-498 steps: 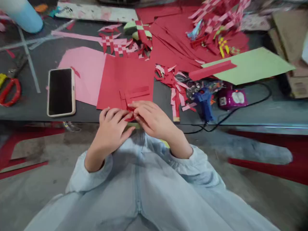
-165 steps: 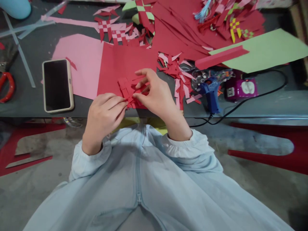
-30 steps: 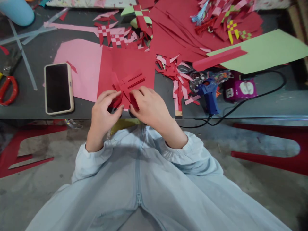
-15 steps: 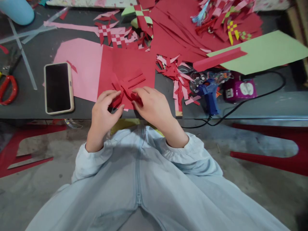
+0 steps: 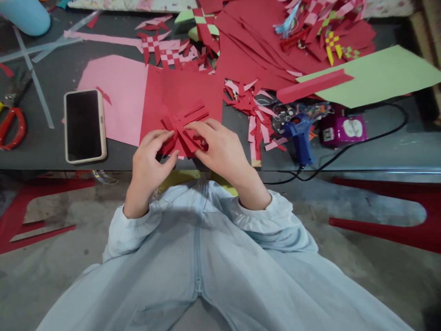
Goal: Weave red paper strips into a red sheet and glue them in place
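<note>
Several red paper strips [image 5: 179,126] cross one another, partly interlaced, above a flat red sheet [image 5: 193,87] at the table's front edge. My left hand [image 5: 149,154] grips the left ends of the strips between curved fingers and thumb. From the other side, my right hand [image 5: 223,149] is closed on the right-hand strips, with its fingertips partly hidden behind the paper. Under the red sheet's left side lies a pink sheet [image 5: 117,92].
A phone [image 5: 85,126] and red-handled scissors [image 5: 14,126] lie to the left. On the right are paper scraps [image 5: 257,115], a blue glue gun [image 5: 299,135], a purple box [image 5: 344,128] with a black cable, and a green sheet [image 5: 375,76]. Woven pieces [image 5: 168,55] lie behind.
My right hand has shifted slightly right, and the strips between the hands have spread, showing the crossing more fully. My left hand has hardly moved.
</note>
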A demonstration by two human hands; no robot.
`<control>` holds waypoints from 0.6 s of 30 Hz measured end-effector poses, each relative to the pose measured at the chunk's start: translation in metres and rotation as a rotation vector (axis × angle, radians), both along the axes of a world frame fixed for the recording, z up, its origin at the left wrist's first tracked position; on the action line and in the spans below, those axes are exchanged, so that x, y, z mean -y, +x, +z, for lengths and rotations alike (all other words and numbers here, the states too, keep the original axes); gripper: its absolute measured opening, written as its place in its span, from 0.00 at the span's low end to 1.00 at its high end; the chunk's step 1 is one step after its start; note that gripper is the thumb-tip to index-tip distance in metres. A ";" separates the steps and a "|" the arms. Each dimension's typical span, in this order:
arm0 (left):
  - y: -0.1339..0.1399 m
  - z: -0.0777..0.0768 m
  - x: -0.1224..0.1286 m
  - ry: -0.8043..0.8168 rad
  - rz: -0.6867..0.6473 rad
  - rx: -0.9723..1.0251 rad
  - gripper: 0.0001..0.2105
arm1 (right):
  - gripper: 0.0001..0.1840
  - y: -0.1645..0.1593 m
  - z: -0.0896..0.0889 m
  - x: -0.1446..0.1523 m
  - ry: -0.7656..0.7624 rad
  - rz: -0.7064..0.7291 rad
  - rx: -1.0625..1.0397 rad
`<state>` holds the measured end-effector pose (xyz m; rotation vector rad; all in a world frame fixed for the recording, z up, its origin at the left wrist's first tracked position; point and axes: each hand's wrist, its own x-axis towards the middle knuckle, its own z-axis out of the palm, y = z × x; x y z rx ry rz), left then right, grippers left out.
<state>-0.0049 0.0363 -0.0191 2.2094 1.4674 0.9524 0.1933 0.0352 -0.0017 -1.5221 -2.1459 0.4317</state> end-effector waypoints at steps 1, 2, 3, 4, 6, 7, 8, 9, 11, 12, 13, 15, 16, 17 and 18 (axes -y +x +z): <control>0.000 0.000 0.000 0.001 -0.001 -0.001 0.17 | 0.22 0.000 0.000 0.000 0.005 0.013 -0.001; 0.000 0.000 0.000 0.003 -0.003 -0.001 0.17 | 0.21 0.000 0.001 0.000 0.010 0.022 -0.004; 0.000 0.001 0.000 0.005 -0.006 -0.001 0.17 | 0.19 0.000 0.001 -0.001 0.011 0.028 -0.009; 0.000 0.001 0.000 0.007 -0.008 0.001 0.17 | 0.17 0.000 0.002 -0.002 0.010 0.028 -0.017; 0.000 0.001 0.001 0.006 -0.008 -0.001 0.17 | 0.13 0.000 0.003 -0.006 -0.004 0.010 -0.041; 0.000 0.001 0.001 0.003 -0.006 -0.006 0.17 | 0.12 0.000 0.004 -0.008 -0.015 -0.007 -0.059; 0.001 0.001 0.002 -0.001 -0.005 -0.013 0.17 | 0.11 -0.001 0.005 -0.011 -0.023 -0.025 -0.080; 0.001 0.001 0.003 -0.004 -0.005 -0.021 0.17 | 0.10 -0.001 0.006 -0.013 -0.027 -0.041 -0.105; 0.002 0.001 0.004 0.000 -0.015 -0.031 0.17 | 0.10 -0.001 0.006 -0.019 -0.039 -0.061 -0.159; 0.002 0.001 0.006 0.009 -0.027 -0.034 0.17 | 0.10 -0.001 0.006 -0.021 -0.045 -0.066 -0.182; 0.002 0.001 0.007 0.018 -0.044 -0.040 0.17 | 0.10 -0.001 0.005 -0.024 -0.052 -0.071 -0.202; 0.002 0.001 0.009 0.036 -0.085 -0.083 0.17 | 0.10 0.000 0.004 -0.028 -0.064 -0.087 -0.232; 0.002 0.001 0.010 0.048 -0.108 -0.119 0.17 | 0.10 0.000 0.004 -0.030 -0.062 -0.099 -0.241; 0.002 0.001 0.011 0.064 -0.129 -0.163 0.17 | 0.09 0.000 0.003 -0.032 -0.059 -0.109 -0.247; 0.002 0.001 0.012 0.083 -0.148 -0.210 0.16 | 0.09 0.001 0.004 -0.034 -0.056 -0.116 -0.253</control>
